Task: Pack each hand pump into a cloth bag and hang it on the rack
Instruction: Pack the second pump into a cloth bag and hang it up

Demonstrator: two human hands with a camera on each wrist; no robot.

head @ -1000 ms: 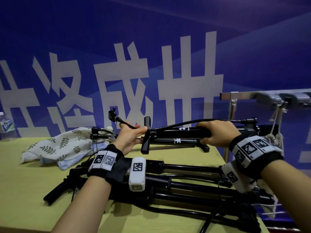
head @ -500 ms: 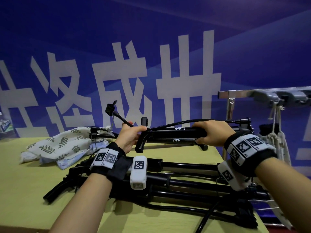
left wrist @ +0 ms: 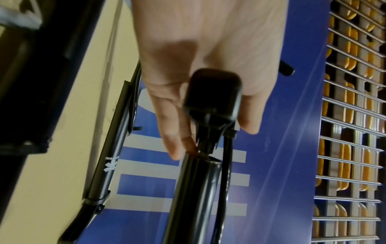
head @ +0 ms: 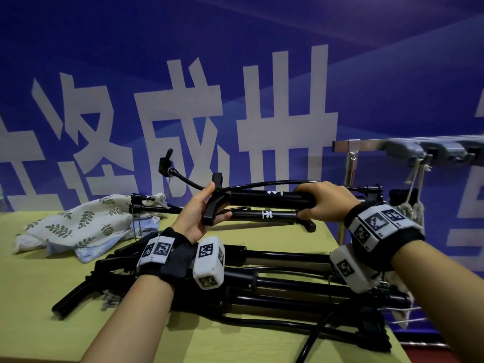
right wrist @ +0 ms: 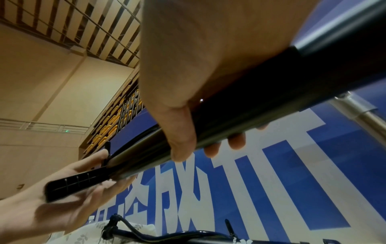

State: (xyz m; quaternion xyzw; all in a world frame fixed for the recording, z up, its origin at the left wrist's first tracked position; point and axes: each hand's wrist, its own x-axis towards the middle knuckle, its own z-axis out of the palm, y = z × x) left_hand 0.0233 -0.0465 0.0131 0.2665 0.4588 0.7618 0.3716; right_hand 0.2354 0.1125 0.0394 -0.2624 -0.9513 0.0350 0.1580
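Observation:
I hold a black hand pump [head: 272,199] level above the yellow-green table [head: 31,297]. My right hand [head: 324,203] grips its barrel [right wrist: 250,107] from above, thumb underneath. My left hand [head: 197,214] lies with straight fingers against the pump's crosspiece [head: 213,205], which rests across the palm [left wrist: 208,49] in the left wrist view. The pump's hose [head: 262,184] arcs up to a valve head [head: 166,163] on the left. Leaf-print cloth bags [head: 78,226] lie crumpled at the back left. The metal rack [head: 366,145] stands to the right.
A second pump [head: 264,215] lies on the table just behind the held one. Several more black pumps [head: 275,286] are piled under my wrists, hoses trailing off the front right edge. A filled cloth bag [head: 411,205] hangs from the rack by its drawstring.
The pump has risen a little and its valve head has swung higher. My left fingers have straightened from a curl at the pump's end to lie flat against the crosspiece.

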